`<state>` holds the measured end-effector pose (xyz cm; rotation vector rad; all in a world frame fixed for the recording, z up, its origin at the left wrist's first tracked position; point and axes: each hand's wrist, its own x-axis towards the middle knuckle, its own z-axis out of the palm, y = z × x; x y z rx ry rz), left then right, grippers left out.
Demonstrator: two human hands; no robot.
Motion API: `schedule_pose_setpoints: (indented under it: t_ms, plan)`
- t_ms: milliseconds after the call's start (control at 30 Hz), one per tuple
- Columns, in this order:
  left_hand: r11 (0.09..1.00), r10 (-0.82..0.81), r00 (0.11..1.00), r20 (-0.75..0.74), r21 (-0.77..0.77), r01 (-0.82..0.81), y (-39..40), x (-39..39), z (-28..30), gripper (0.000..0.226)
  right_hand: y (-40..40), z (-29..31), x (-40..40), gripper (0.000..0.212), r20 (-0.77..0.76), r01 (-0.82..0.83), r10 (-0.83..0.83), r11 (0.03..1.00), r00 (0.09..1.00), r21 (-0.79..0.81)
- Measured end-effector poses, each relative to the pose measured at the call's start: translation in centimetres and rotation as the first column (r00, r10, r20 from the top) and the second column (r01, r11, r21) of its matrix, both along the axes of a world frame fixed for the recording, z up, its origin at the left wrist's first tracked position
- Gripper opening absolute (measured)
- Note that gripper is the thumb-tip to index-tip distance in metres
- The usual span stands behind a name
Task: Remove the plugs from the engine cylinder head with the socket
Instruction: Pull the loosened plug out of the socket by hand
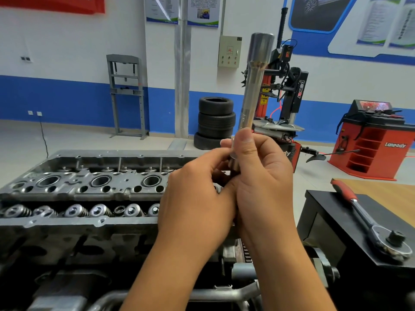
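Observation:
A long silver deep socket (253,90) stands nearly upright in front of me, wide end up. My right hand (262,182) grips its lower part, thumb pressed on the shaft. My left hand (199,191) holds the socket's bottom end with curled fingers; what the fingertips pinch is hidden. Below and to the left lies the grey engine cylinder head (89,189), with three round plug wells along its middle and a row of valve springs in front. No plug shows in the open.
A red-handled ratchet wrench (368,221) lies on a black box (332,225) at the right. Behind stand stacked tyres (215,122), a tyre changer (285,97), a red wheel balancer (377,140) and a grey press frame (126,95).

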<state>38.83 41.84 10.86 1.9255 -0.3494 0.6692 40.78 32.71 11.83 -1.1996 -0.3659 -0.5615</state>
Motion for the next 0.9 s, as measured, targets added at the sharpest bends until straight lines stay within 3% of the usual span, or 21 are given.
schedule_pose_setpoints:
  t_ms: [167, 300, 433, 533, 833, 900]
  plan:
    - [0.992, -0.126, 0.992, 0.009, -0.005, 0.126, 0.08, -0.18, 0.32, 0.029, 0.1, 0.13, 0.12, 0.048, -0.016, 0.009, -0.009, 1.0, 1.0, 0.001]
    - [0.997, -0.066, 0.998, 0.012, -0.027, 0.067, -0.02, 0.0, 0.01, 0.03, -0.03, 0.08, -0.13, 0.033, -0.012, -0.029, 0.029, 0.998, 0.999, 0.059]
    - [0.997, -0.019, 0.999, 0.044, -0.07, 0.022, -0.17, 0.06, -0.26, 0.029, 0.11, 0.01, -0.15, 0.043, -0.002, -0.01, 0.01, 0.999, 1.0, 0.04]
    - [0.993, -0.092, 0.994, 0.054, -0.072, 0.096, -0.08, -0.06, 0.0, 0.032, 0.01, 0.04, 0.1, 0.049, -0.01, -0.006, 0.006, 0.999, 1.0, 0.031]
    - [0.994, -0.036, 0.997, 0.066, -0.099, 0.042, -0.17, 0.14, -0.21, 0.027, 0.08, 0.07, -0.07, 0.033, 0.002, 0.005, -0.005, 1.0, 1.0, 0.029]
    - [0.991, -0.074, 0.995, 0.072, -0.105, 0.082, -0.08, 0.02, -0.05, 0.028, 0.09, 0.17, -0.1, 0.038, -0.005, 0.028, -0.027, 0.999, 1.0, 0.024]
